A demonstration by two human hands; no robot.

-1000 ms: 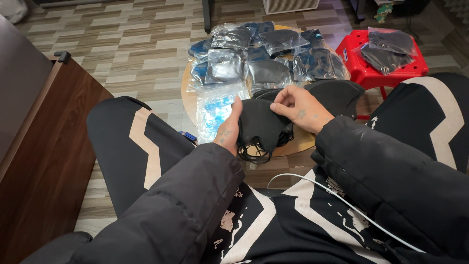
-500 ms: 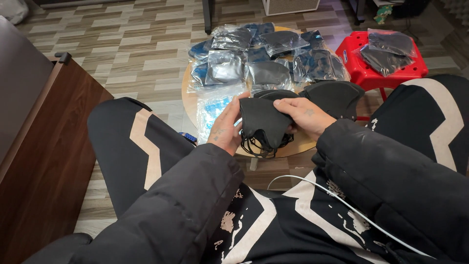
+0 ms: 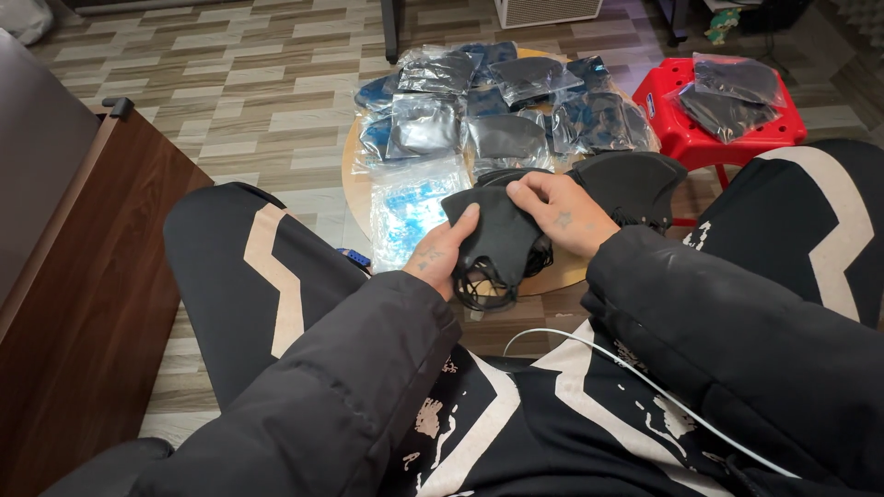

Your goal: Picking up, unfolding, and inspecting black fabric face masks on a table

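Both my hands hold a small stack of black cloth face masks (image 3: 497,237) over the near edge of a round wooden table (image 3: 354,189). My left hand (image 3: 440,258) grips the stack from the left side with the thumb on top. My right hand (image 3: 564,213) pinches its top right edge. Black ear loops dangle below the stack. A pile of loose black masks (image 3: 631,184) lies just right of my right hand. An empty clear plastic bag with blue print (image 3: 410,207) lies left of my hands.
Several bagged black masks (image 3: 502,101) cover the far part of the table. A red plastic stool (image 3: 691,129) at the right carries more bagged masks. A dark brown wooden cabinet (image 3: 83,276) stands at the left. My knees flank the table, and a white cable (image 3: 645,387) crosses my lap.
My right hand has slid from the stack's right side up to its top edge, and the masks have been squared together between both hands.
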